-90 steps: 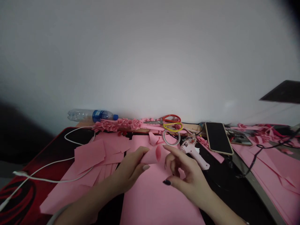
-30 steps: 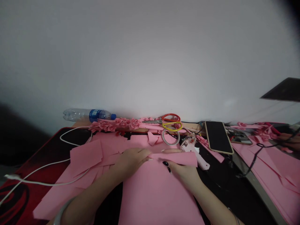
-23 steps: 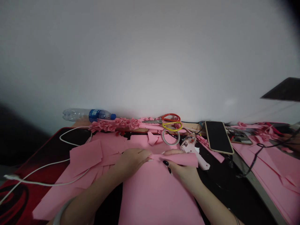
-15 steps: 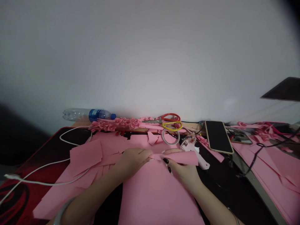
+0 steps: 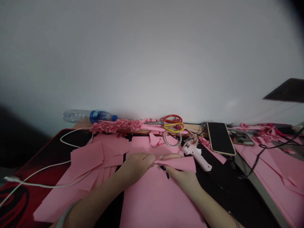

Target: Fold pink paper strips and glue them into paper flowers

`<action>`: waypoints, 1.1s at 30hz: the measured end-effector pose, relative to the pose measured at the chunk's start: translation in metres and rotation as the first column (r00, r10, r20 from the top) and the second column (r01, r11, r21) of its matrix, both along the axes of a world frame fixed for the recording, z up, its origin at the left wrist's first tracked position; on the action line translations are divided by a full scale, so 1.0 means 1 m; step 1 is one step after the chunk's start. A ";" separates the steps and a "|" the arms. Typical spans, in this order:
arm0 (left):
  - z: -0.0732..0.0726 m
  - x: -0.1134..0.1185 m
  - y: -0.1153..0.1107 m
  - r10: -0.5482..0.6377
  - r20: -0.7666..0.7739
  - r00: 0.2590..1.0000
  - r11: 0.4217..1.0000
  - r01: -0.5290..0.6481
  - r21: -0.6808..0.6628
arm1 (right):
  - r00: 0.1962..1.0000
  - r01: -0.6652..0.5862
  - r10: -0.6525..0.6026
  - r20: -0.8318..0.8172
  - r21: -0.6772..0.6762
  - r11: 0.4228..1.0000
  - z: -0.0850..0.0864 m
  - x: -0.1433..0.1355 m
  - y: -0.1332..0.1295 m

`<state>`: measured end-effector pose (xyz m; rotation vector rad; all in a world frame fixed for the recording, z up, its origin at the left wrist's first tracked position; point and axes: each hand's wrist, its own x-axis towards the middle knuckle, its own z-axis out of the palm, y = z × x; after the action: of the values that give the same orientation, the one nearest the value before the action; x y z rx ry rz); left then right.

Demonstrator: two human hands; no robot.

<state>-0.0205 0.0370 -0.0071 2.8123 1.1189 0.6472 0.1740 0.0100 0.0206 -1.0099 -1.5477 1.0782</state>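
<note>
Between my hands is a pink paper cone [image 5: 182, 163], narrow toward the left and wide at its right end. My left hand [image 5: 139, 164] pinches the narrow tip, its fingertips partly hidden. Around the middle of the cone my right hand [image 5: 181, 175] is closed, thumb in front and fingers behind. Beneath both hands a large pink paper sheet [image 5: 159, 199] lies flat. Just beyond the right hand rests a pale pink glue gun [image 5: 197, 155], and a roll of tape [image 5: 172, 145] lies past the cone.
Cut pink paper pieces [image 5: 86, 158] pile up at left, crossed by a white cable [image 5: 47, 185]. Along the wall lie a plastic bottle [image 5: 95, 116], pink paper flowers [image 5: 116, 125] and scissors [image 5: 169, 123]. A phone [image 5: 220, 138] and more pink sheets [image 5: 273, 171] are at right.
Both hands have shifted slightly toward me with the cone, whose wide end now points a little more downward and left of where it was. The surrounding things stay put.
</note>
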 end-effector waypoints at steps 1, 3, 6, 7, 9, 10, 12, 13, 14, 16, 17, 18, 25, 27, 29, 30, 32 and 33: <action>0.002 0.001 -0.001 0.001 0.003 1.000 1.000 -0.001 -0.002 | 1.000 -0.011 0.011 0.006 0.057 0.998 0.001 -0.001 0.000; 0.005 0.005 -0.003 0.002 0.013 1.000 1.000 -0.002 -0.012 | 1.000 -0.025 0.022 0.019 0.136 0.990 0.001 -0.003 -0.001; 0.007 0.010 -0.006 0.000 0.025 1.000 0.999 0.001 -0.036 | 1.000 -0.009 0.008 0.007 0.111 0.994 0.002 -0.005 -0.005; 0.007 0.011 -0.007 0.000 0.026 1.000 0.999 0.002 -0.041 | 1.000 -0.003 0.003 0.009 0.090 0.996 0.002 -0.005 -0.006; 0.007 0.010 -0.008 -0.004 0.025 1.000 0.999 0.005 -0.043 | 0.999 -0.016 0.013 0.035 0.097 0.995 0.005 -0.003 -0.007; 0.007 0.009 -0.007 -0.008 0.026 1.000 0.999 0.009 -0.043 | 0.998 -0.024 0.017 0.057 0.125 0.992 0.007 -0.001 -0.007; 0.007 0.006 -0.005 -0.013 0.031 0.999 0.999 0.014 -0.041 | 0.994 -0.038 0.019 0.104 0.187 0.982 0.011 0.003 -0.006; 0.008 0.004 -0.004 -0.014 0.035 0.999 0.999 0.015 -0.040 | 0.992 -0.043 0.017 0.125 0.209 0.977 0.014 0.006 -0.005; 0.008 0.002 -0.003 -0.014 0.039 0.999 0.999 0.015 -0.037 | 0.990 -0.044 0.012 0.143 0.223 0.974 0.016 0.008 -0.004; 0.009 -0.002 0.000 -0.004 0.042 0.999 1.000 0.006 -0.030 | 0.987 -0.028 -0.009 0.163 0.227 0.973 0.018 0.011 -0.002; 0.009 -0.003 0.001 0.004 0.042 0.999 1.000 -0.003 -0.025 | 0.987 -0.006 -0.031 0.159 0.224 0.975 0.019 0.013 -0.001; 0.010 -0.004 0.002 0.013 0.041 0.999 1.000 -0.012 -0.021 | 0.987 0.020 -0.054 0.151 0.219 0.975 0.019 0.014 -0.001; 0.017 -0.008 0.005 0.031 0.017 0.999 0.999 -0.031 0.016 | 0.987 0.041 -0.076 0.144 0.231 0.972 0.018 0.014 0.005; 0.016 -0.007 0.005 0.017 0.035 0.999 0.999 -0.019 0.046 | 0.978 0.076 -0.123 0.166 0.265 0.961 0.018 0.011 0.003; 0.013 -0.004 0.004 -0.002 0.066 0.998 0.996 -0.003 0.085 | 0.961 0.143 -0.209 0.180 0.323 0.935 0.017 0.007 -0.001; 0.011 -0.001 0.003 -0.012 0.080 0.997 0.994 0.003 0.107 | 0.951 0.172 -0.250 0.184 0.360 0.917 0.017 0.005 -0.004; 0.007 0.007 -0.002 -0.023 0.110 0.994 0.987 0.005 0.160 | 0.930 0.211 -0.316 0.187 0.434 0.876 0.016 0.000 -0.011; 0.006 0.011 -0.005 -0.033 0.126 0.992 0.983 0.009 0.184 | 0.922 0.219 -0.338 0.188 0.466 0.857 0.015 -0.002 -0.014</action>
<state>-0.0093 0.0319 -0.0011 2.8767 1.0567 0.9608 0.1715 -0.0043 0.0358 -1.0467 -1.6889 0.3693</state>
